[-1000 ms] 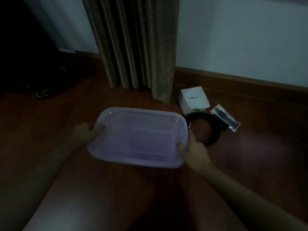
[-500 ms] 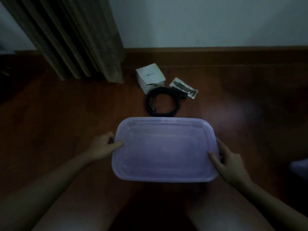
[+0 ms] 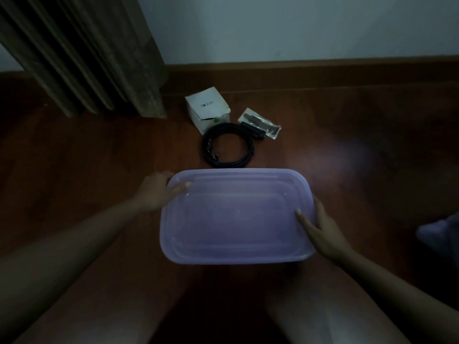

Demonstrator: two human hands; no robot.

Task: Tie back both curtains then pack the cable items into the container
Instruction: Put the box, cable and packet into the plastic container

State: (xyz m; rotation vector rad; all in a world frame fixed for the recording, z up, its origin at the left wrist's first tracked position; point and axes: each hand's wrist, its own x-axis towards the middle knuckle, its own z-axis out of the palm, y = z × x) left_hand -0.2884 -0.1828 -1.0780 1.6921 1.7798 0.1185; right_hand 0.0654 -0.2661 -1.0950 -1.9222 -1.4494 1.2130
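A pale purple plastic container (image 3: 236,219) with its lid on lies level in front of me, low over the wooden floor. My left hand (image 3: 159,192) grips its left end, thumb on the lid. At its right end my right hand (image 3: 320,227) holds on the same way. Just beyond the container lie a coiled black cable (image 3: 208,147), a white cardboard box (image 3: 207,108) and a clear packet (image 3: 260,122) with a dark part inside. A brown curtain (image 3: 99,58) hangs loose to the floor at the upper left.
A wooden skirting board (image 3: 323,70) runs under the white wall behind the items. My bare legs fill the bottom of the view. A pale object (image 3: 439,232) shows at the right edge. The room is dim.
The container, held in both hands, has come away from the curtain's foot to a spot in front of the cable items. The view has swung right; the curtain now sits at the upper left.
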